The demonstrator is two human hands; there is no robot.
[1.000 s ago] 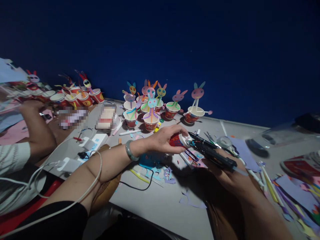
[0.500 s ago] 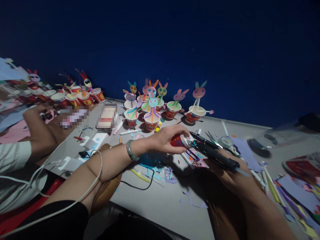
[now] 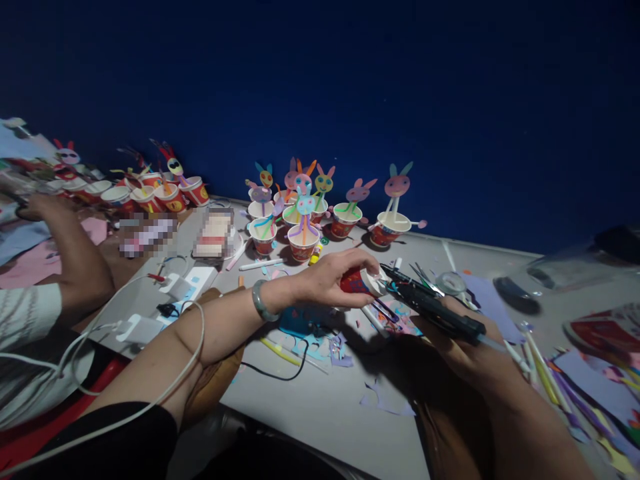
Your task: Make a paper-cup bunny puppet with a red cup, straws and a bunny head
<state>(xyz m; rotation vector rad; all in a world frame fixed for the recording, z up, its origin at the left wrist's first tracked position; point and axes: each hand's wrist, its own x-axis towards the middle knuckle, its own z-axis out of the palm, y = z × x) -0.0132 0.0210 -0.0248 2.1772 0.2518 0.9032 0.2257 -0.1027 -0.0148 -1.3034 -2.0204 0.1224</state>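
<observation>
My left hand (image 3: pixel 333 279), with a bangle at its wrist, is closed around a small red paper cup (image 3: pixel 356 283). The cup lies tipped on its side, its pale end facing right. My right hand (image 3: pixel 463 343) grips a black hot glue gun (image 3: pixel 425 308), and a translucent glue stick pokes out of its back. The gun's nozzle points left at the pale end of the cup, very near it; whether they touch I cannot tell. Most of my right fingers are hidden under the gun. Below the cup lie paper scraps (image 3: pixel 340 350) and a blue sheet.
Behind stand several red paper cups with rabbit figures (image 3: pixel 303 243). Scissors (image 3: pixel 427 279) and a tape roll (image 3: pixel 451 283) lie beyond the gun. To the left are a power strip (image 3: pixel 193 293), white cables crossing my forearm, and another person's arm (image 3: pixel 80 247). Paper strips (image 3: pixel 550 383) lie right.
My right hand and the glue gun have shifted slightly right, away from the cup. My left hand with the cup stays nearly still. The other person's hand has moved up and left.
</observation>
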